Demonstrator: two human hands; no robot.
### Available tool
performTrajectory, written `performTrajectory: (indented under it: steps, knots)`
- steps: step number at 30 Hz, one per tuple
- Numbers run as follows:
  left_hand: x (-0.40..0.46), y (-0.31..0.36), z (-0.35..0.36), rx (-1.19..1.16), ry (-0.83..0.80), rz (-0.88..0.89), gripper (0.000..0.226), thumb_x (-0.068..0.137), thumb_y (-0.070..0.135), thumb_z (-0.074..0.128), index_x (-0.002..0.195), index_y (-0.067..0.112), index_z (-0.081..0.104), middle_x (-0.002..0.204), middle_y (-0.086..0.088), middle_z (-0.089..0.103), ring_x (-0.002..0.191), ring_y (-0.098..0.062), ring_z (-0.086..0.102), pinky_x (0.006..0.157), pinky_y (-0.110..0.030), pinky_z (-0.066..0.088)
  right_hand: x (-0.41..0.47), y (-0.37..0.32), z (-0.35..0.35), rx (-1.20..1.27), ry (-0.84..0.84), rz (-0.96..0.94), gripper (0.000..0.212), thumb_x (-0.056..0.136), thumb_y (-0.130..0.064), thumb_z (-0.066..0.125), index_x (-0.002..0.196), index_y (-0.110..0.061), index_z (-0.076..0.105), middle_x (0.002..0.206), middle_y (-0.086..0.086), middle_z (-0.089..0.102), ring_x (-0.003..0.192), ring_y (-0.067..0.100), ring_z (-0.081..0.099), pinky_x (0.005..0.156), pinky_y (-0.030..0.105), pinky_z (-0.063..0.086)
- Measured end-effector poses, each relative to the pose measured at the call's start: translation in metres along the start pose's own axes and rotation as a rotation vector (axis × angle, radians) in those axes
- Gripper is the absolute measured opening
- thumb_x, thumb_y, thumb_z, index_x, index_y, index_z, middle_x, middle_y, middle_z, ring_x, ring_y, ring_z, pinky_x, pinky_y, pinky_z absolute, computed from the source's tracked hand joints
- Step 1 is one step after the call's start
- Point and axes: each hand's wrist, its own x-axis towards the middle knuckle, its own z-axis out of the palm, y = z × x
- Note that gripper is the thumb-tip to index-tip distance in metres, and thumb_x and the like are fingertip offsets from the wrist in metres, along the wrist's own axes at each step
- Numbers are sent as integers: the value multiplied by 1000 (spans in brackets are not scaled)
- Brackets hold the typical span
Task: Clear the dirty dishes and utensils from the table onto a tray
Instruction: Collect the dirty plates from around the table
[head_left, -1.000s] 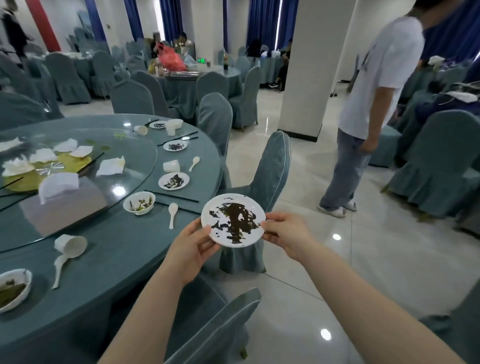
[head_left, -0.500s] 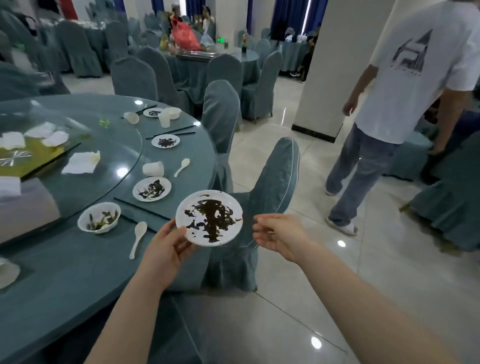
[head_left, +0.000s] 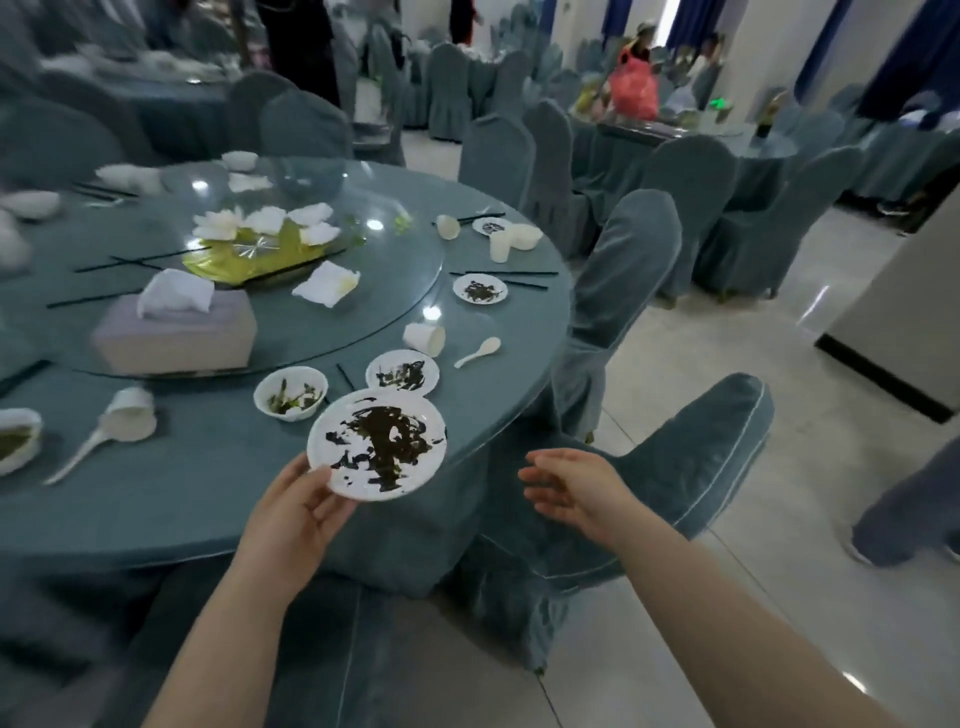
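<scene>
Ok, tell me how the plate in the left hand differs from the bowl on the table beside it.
The plate is flat and wide; the bowl is deep and narrower. The plate is held up by the left hand; the bowl sits on the table. The plate carries dark smears; the bowl holds greenish scraps. Both are white, round and dirty.

A grey tissue box (head_left: 176, 338) sat on the glass turntable (head_left: 395, 291) at about nine o'clock, a white tissue poking from its top. Crumpled napkins (head_left: 326, 284) lay toward twelve o'clock around a gold centrepiece (head_left: 260, 257). A covered chair (head_left: 685, 467) stood at four o'clock, and a red bag (head_left: 634, 93) lay on a far table at one o'clock
</scene>
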Motion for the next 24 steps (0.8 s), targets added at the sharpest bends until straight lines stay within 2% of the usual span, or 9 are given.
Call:
performTrajectory:
  steps: [3, 5, 7, 11, 15, 18, 21, 24]
  knots:
    - [8, 13, -13, -46, 102, 63, 20, 95, 5, 51, 108, 17, 60, 92, -6, 75, 79, -18, 73, 57, -24, 57, 37, -11, 25, -56, -82, 24, 12, 93, -17, 58, 103, -14, 65, 89, 6, 73, 76, 20, 67, 73, 32, 54]
    - [20, 20, -19, -67, 161, 102, 21, 95, 4, 50, 111, 15, 59, 95, -8, 74, 83, -19, 71, 58, -24, 58, 61, -18, 42, -91, -121, 40, 10, 92, -16, 59, 102, -14, 63, 85, 4, 72, 73, 18, 66, 69, 30, 53]
    - [36, 30, -24, -80, 170, 136, 24, 96, 4, 49, 116, 13, 58, 96, -9, 73, 86, -20, 70, 61, -25, 59, 86, -24, 57, -122, -134, 46, 9, 92, -15, 60, 100, -14, 62, 84, 4, 71, 71, 17, 64, 66, 28, 52]
    - [65, 48, -26, -91, 167, 179, 22, 96, 4, 48, 111, 14, 61, 94, -5, 75, 83, -16, 73, 63, -25, 59, 134, -29, 81, -154, -134, 95, 5, 92, -14, 60, 97, -15, 60, 86, 4, 69, 71, 17, 62, 66, 26, 51]
    - [85, 58, -28, -81, 173, 190, 23, 95, 3, 48, 112, 13, 60, 93, -5, 75, 81, -16, 72, 66, -25, 59, 176, -31, 98, -154, -110, 140, 8, 92, -12, 60, 100, -13, 57, 85, 7, 68, 69, 19, 62, 60, 25, 51]
    - [95, 63, -36, -88, 240, 193, 26, 95, 3, 48, 117, 13, 58, 93, -6, 74, 77, -16, 73, 65, -25, 59, 208, -28, 118, -169, -72, 211, 10, 92, -12, 60, 100, -11, 54, 81, 10, 66, 64, 21, 62, 59, 28, 50]
    - [107, 71, -42, -91, 285, 197, 31, 95, 3, 47, 125, 11, 54, 103, -12, 70, 76, -18, 72, 66, -26, 60, 246, -30, 137, -179, -60, 239, 16, 92, -14, 62, 102, -7, 53, 80, 13, 64, 61, 24, 60, 53, 30, 52]
    - [114, 73, -46, -87, 355, 184, 33, 95, 3, 48, 127, 11, 54, 106, -13, 68, 86, -23, 68, 64, -26, 60, 284, -36, 150, -172, 6, 241, 18, 90, -15, 65, 88, -2, 52, 86, 20, 63, 58, 28, 60, 41, 26, 52]
